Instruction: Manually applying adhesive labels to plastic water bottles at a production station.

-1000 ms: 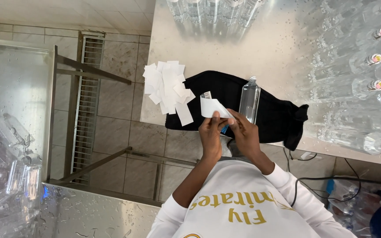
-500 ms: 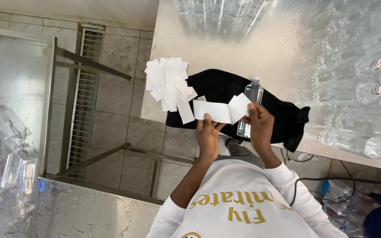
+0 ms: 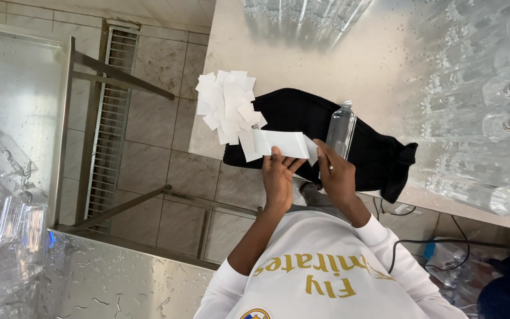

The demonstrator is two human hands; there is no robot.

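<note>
- Holding a long white label strip (image 3: 280,143) stretched between both hands, the person works over a black cloth (image 3: 302,127) on the tabletop (image 3: 373,65).
- The left hand (image 3: 278,177) has its fingers closed on the strip's lower edge; the right hand (image 3: 336,174) pinches the strip's right end.
- A clear plastic bottle (image 3: 341,127) stands just beside the right hand, bare of any label.
- A heap of white paper pieces (image 3: 228,100) lies left of the cloth; rows of clear bottles (image 3: 491,118) fill the tabletop's right side.
</note>
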